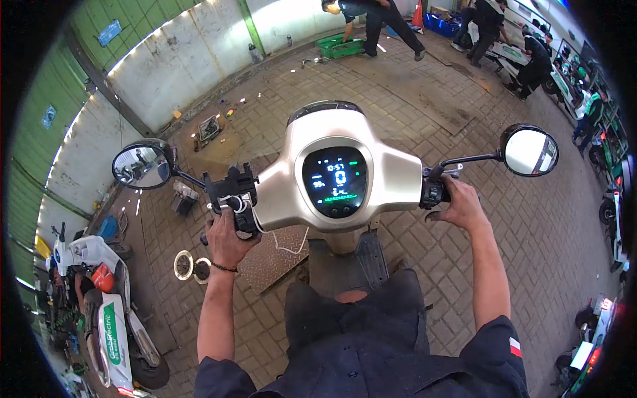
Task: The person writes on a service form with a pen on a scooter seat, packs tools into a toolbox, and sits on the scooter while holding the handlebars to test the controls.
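I sit astride a beige electric scooter (318, 129), whose handlebar runs across the middle of the head view. Its lit display (334, 182) reads 10:57 with a large 0. My left hand (229, 239) is closed round the left handlebar grip, beside a black phone holder (231, 188) with a white cable looped about it. On the other side, my right hand (461, 205) wraps the right grip next to the switch block (432, 193), its thumb pointing inward. Round mirrors stand out at both ends, the left mirror (142, 166) and the right mirror (529, 151).
A white-and-green scooter (109, 318) is parked at left. Round metal parts (184, 265) and a metal plate (273, 259) lie on the brick floor. A person (375, 23) bends over a green crate (340, 46) ahead. More people and scooters line the right side.
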`<state>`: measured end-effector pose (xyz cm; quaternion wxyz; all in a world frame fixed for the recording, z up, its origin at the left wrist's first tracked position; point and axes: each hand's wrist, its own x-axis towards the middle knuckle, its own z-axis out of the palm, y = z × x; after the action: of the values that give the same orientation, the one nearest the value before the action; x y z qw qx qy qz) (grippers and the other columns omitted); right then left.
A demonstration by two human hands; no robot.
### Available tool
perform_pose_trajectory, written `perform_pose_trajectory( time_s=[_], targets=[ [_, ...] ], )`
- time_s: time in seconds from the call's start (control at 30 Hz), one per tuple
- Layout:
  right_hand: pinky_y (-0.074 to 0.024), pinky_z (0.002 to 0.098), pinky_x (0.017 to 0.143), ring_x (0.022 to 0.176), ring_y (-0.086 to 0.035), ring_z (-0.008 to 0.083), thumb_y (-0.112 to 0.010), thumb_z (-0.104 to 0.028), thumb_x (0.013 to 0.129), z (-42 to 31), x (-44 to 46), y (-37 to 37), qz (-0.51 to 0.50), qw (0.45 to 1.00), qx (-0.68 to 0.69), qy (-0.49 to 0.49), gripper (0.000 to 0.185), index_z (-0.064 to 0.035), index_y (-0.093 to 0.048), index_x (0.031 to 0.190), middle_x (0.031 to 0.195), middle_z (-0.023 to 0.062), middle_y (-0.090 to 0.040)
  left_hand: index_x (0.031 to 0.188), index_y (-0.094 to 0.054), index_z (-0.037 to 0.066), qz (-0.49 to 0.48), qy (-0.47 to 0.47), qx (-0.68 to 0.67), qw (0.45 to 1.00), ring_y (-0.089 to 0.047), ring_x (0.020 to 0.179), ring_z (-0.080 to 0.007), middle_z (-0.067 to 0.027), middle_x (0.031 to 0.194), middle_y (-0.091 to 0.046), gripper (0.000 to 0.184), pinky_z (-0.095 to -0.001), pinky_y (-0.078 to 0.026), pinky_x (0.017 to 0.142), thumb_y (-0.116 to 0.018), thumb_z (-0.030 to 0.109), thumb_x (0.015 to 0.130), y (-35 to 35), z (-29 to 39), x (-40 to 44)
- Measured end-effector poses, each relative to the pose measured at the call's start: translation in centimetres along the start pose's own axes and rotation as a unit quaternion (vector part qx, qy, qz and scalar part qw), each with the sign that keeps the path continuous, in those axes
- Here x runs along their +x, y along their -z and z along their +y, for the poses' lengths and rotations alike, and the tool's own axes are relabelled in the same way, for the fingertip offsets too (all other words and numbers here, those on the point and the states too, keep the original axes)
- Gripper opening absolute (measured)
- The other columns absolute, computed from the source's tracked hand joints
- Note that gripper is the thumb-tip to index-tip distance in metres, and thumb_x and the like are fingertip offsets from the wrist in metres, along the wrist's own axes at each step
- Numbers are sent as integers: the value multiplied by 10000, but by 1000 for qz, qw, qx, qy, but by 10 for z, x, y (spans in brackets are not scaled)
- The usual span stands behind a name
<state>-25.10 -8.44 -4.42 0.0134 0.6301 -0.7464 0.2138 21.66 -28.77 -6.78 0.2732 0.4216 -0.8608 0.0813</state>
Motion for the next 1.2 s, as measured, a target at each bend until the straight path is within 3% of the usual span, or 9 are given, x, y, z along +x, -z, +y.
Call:
perform_pose_trajectory(
  time_s=[0.17,0.27,0.37,0.43,0.53,0.87,1.0,1.07,1.2],
  targets=[
    [-496,431,833,942,-621,357,-795,-209,582,9,17,9,-99,988,94,-67,573,-42,-582,1086,988,203,-647,1122,-515,5,4,-11,5,1000,-574,831,-310,-125,888,-603,822,-471,-406,765,-852,407,489,2,1,1],
    [-493,462,813,944,-619,358,-734,-132,644,-1,23,2,-160,979,-86,-92,468,-52,-565,1073,963,187,-656,1082,-546,7,-10,7,1,1000,-579,898,-323,-134,929,-606,789,-440,-408,792,-857,356,447,4,5,0],
    [-490,457,769,914,-628,323,-707,-85,639,-10,10,-6,-118,979,-121,-112,412,-62,-575,1028,945,128,-662,1082,-546,4,-15,20,-22,999,-579,902,-324,-138,933,-607,800,-440,-409,796,-864,352,437,5,6,0],
    [-464,429,708,865,-622,282,-694,-88,643,-4,-2,-25,71,986,-141,-55,365,-89,-582,991,891,72,-640,1072,-546,9,-8,18,-5,1000,-580,887,-323,-138,928,-604,794,-437,-410,792,-864,358,433,6,6,1],
    [-429,394,675,828,-600,253,-690,-89,635,2,-5,-35,152,975,-161,-16,334,-110,-579,949,837,47,-595,1050,-545,17,-5,14,5,1000,-582,870,-324,-135,911,-601,774,-438,-412,785,-862,369,438,9,9,1],
    [-455,440,719,885,-599,281,-690,-97,631,-1,-6,-24,187,960,-207,-7,388,-94,-579,1002,969,100,-585,1112,-534,-2,-24,-3,-6,1000,-607,801,-334,-134,871,-619,816,-431,-474,744,-870,381,475,24,6,1],
    [-490,460,852,1054,-566,351,-675,-102,643,-8,11,19,-13,994,-93,-59,465,-62,-571,1095,1145,174,-566,1218,-473,-15,-90,-84,-21,992,-606,915,-409,-238,1033,-609,852,-451,-516,789,-853,359,554,49,-6,12],
    [-490,456,883,1105,-540,380,-673,-105,644,-4,9,26,-93,992,-37,-82,455,-46,-574,1084,1182,192,-559,1250,-451,9,-296,101,-17,950,-582,974,-425,-266,1148,-562,800,-460,-503,822,-824,307,607,42,-10,19],
    [-463,440,924,1096,-542,374,-712,-190,637,6,1,14,-50,996,-73,-30,557,-34,-546,1145,1208,190,-548,1171,-537,62,-176,21,-8,984,-539,1064,-406,-219,1179,-553,564,-477,-478,868,-734,188,657,30,-9,15]
  ],
)
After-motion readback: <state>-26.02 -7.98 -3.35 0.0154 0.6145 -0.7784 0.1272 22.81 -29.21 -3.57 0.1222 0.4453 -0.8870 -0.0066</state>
